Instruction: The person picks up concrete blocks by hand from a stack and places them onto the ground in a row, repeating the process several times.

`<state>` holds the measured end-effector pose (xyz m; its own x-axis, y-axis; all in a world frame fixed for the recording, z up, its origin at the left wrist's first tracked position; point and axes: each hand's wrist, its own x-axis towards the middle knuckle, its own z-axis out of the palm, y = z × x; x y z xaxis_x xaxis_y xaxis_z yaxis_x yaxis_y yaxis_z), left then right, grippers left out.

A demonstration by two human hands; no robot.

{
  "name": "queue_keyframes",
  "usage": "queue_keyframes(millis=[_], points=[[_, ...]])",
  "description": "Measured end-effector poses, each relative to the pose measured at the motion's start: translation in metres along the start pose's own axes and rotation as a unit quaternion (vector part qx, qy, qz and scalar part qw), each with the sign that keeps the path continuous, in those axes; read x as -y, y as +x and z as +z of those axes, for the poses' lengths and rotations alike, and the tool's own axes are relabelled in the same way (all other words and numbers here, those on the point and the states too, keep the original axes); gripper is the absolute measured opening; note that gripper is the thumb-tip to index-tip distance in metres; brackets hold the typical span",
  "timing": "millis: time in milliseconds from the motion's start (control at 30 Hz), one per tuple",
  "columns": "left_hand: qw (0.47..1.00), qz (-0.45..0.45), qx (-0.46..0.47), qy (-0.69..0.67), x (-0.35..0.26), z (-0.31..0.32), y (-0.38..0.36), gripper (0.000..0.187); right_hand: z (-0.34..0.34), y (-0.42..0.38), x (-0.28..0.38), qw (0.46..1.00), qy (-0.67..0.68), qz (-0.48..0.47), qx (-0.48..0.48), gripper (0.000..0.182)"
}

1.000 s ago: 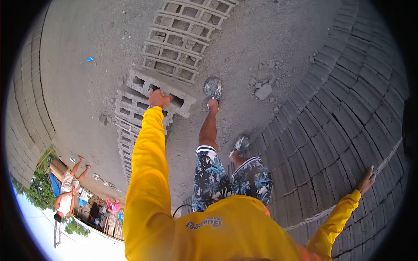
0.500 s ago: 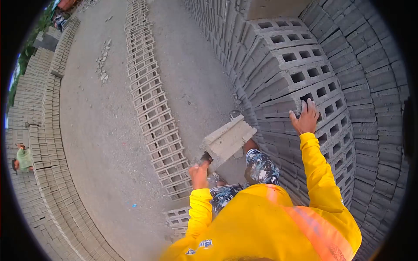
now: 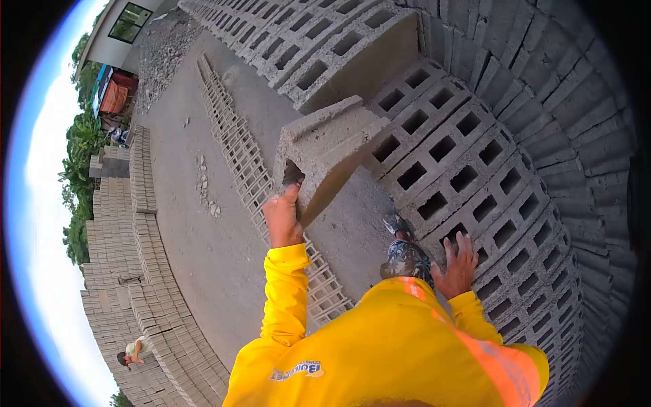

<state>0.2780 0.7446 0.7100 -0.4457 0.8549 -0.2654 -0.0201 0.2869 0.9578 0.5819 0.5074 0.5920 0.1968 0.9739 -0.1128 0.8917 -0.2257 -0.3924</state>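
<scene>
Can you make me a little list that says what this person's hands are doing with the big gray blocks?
place: outdoor yard with dirt ground and stacks of hollow gray blocks
left hand: grips the concrete block by a hole at its end, lifted up off the ground
right hand: spread flat against the block stack
block tilt: slanted, its far end up near the stack's top
on the ground: a row of blocks lying in a line
clothes: yellow long sleeves
someone else: another person far off by other stacks
</scene>
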Motion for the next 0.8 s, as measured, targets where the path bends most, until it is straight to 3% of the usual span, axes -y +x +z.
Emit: queue_keyframes(millis=[67,267,367,533,633,667,767,800], points=[[0.998,0.017,0.012,0.054,-0.009,0.025,0.033,0.024,-0.004,0.014,0.006,0.999,0.038,0.006,-0.023,0.069],[0.998,0.004,0.058,-0.013,-0.048,0.109,0.074,0.026,-0.019,0.062,0.023,0.991,0.098,-0.010,-0.091,0.059],[0.995,-0.034,0.089,0.041,-0.081,0.136,0.073,0.027,-0.021,0.081,0.028,0.986,0.119,-0.026,-0.114,0.056],[0.971,-0.091,0.221,0.001,-0.075,0.150,0.089,0.043,-0.025,0.161,0.063,0.971,0.140,-0.077,-0.177,0.052],[0.956,-0.050,0.288,0.014,-0.084,0.157,0.085,0.036,-0.037,0.224,0.095,0.948,0.170,-0.107,-0.246,0.046],[0.940,0.026,0.337,0.042,-0.092,0.144,0.080,0.039,-0.041,0.240,0.102,0.938,0.186,-0.114,-0.270,0.046],[0.953,0.222,0.191,0.079,-0.111,0.089,0.058,0.046,-0.055,0.276,0.118,0.910,0.212,-0.140,-0.328,0.044],[0.964,0.227,0.120,0.075,-0.100,0.065,0.064,0.049,-0.058,0.287,0.121,0.903,0.206,-0.153,-0.345,0.044]])
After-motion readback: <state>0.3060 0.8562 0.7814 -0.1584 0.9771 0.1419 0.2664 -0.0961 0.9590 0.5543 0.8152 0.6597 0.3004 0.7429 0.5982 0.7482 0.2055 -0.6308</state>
